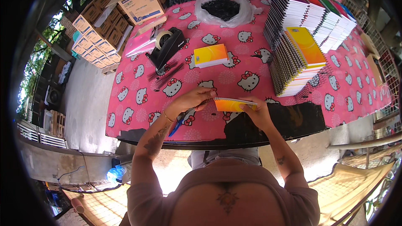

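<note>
At the near edge of the bench (138, 96), a yellow-orange notebook (232, 104) is held just above the cloth, the right hand (259, 113) gripping its right end and the left hand (190, 100) pinching black spiral wire at its left end. The wire could snag or slip sideways from that light pinch. One more notebook (210, 55) lies alone mid-bench, one tape dispenser (167, 46) beyond it, one bag of wire (222, 8), two long notebook stacks (301, 46).

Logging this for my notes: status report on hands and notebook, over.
Both hands, left hand and right hand, hold the yellow-orange notebook. Blue scissors lie below.
</note>
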A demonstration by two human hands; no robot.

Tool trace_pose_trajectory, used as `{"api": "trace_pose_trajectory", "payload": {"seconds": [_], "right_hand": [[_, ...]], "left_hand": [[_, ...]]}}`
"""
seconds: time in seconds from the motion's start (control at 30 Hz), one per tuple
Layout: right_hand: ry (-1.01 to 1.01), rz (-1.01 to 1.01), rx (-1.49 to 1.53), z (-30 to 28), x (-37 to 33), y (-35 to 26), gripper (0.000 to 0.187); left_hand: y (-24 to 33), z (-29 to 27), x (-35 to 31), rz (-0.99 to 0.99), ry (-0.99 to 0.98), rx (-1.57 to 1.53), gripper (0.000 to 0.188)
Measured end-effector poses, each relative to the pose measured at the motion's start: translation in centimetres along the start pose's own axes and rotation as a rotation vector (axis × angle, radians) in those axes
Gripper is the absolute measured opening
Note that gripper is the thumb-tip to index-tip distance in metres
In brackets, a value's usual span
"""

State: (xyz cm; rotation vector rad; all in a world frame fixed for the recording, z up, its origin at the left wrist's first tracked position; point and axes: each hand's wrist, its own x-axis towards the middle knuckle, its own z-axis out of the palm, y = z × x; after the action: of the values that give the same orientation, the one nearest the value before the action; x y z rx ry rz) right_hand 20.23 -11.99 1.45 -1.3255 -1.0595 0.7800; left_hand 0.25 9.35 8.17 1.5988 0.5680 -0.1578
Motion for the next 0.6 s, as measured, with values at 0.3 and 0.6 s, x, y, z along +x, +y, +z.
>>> {"api": "trace_pose_trajectory", "payload": {"seconds": [0.3, 0.6], "right_hand": [[0.073, -0.075, -0.055, 0.9, -0.4, -0.3, 0.025], [0.126, 0.005, 0.094, 3.1, 0.2, -1.8, 0.027]], "left_hand": [[0.5, 3.7, -1.6, 0.604, 0.484, 0.904, 0.032], [-5.4, 10.8, -1.6, 0.527, 0.848, 1.402, 0.081]]}}
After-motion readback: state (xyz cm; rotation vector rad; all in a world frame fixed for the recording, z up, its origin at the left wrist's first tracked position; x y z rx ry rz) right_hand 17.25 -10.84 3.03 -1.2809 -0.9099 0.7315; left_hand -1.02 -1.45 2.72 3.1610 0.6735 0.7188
